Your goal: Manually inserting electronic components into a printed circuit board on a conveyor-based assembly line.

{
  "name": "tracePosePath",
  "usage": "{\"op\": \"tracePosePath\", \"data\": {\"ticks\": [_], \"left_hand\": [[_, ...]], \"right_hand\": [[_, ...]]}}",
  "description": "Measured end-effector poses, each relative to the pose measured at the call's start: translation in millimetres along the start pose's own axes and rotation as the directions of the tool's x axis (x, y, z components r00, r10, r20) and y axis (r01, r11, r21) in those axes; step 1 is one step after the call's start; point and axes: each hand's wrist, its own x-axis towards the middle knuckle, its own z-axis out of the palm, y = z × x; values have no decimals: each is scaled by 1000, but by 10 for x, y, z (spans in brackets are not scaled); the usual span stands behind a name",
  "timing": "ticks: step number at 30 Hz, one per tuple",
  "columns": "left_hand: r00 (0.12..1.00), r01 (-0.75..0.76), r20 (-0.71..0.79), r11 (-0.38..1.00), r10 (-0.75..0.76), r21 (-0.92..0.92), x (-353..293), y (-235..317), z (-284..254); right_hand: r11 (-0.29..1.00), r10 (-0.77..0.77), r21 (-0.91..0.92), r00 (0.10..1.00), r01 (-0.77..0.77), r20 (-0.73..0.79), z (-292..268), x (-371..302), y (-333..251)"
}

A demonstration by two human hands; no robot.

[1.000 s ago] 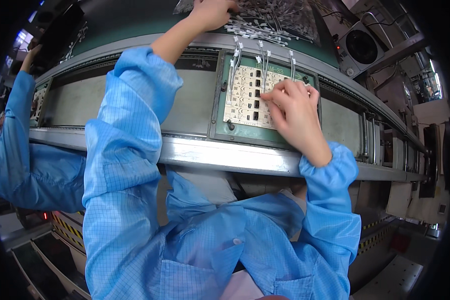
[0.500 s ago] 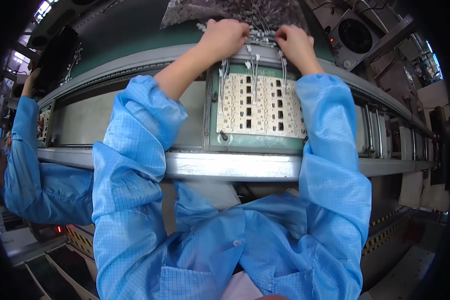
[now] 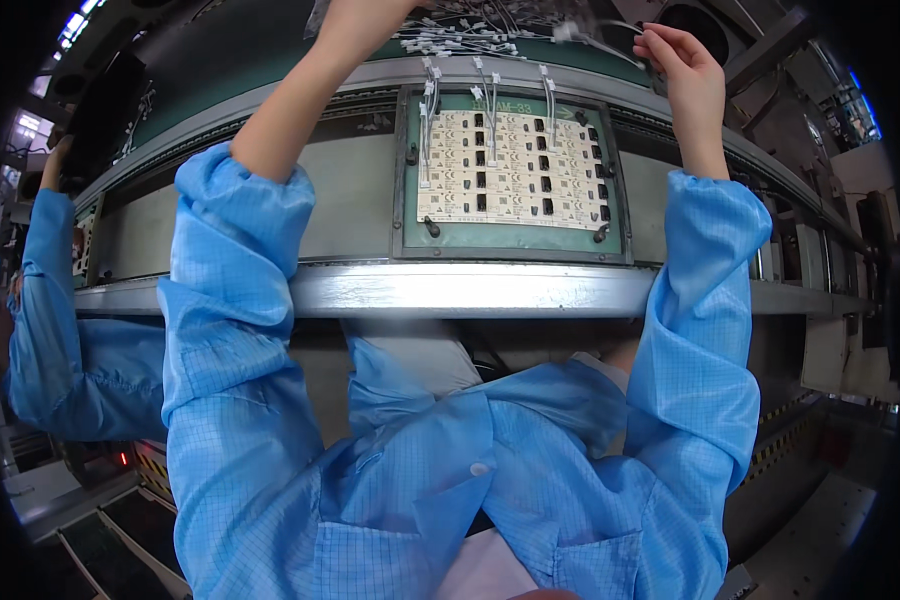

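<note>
Sleeves of blue checked cloth reach up from the lower edge, joined to a smock with a pale button. Beyond the smock runs a bright metal rail, crossing from side to side. Just past it sits a green fixture in a dark frame, and on this lies a sheet of cream circuit boards, with black components set in columns. Thin grey cables stretch over the boards in three groups, their white connectors at the top lying toward the far rail.

Above and to the right of the fixture, past that rail, the right hand has its thumb and fingertips drawn narrow on a loose cable, whose white end is blurred. The left hand is cut by the upper edge; whether its fingers are wide or closed, I cannot tell. Between the hands, on a dark green surface, spreads a pile of white-tipped cables. Behind the right hand stands a black fan. Off to the left, a co-worker's blue sleeve reaches up.
</note>
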Motion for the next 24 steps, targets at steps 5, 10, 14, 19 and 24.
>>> {"op": "tracePosePath", "data": {"ticks": [5,10,14,19,24], "left_hand": [[824,-528,291,475,486,703,-405,375,-155],[707,-701,545,349,450,622,-1407,387,-242],[772,-615,531,622,349,485,-1794,439,-231],[888,-391,417,798,195,458,-1865,422,-181],[956,-180,289,869,45,461,-1918,460,-139]], "right_hand": [[954,227,200,974,-223,1,-75,86,184],[979,195,-60,981,-195,-1,107,-9,338],[859,41,-513,997,-3,62,220,-101,514],[916,-7,-401,999,-8,-37,273,-143,303],[969,1,-244,993,-30,-117,283,-148,354]]}}
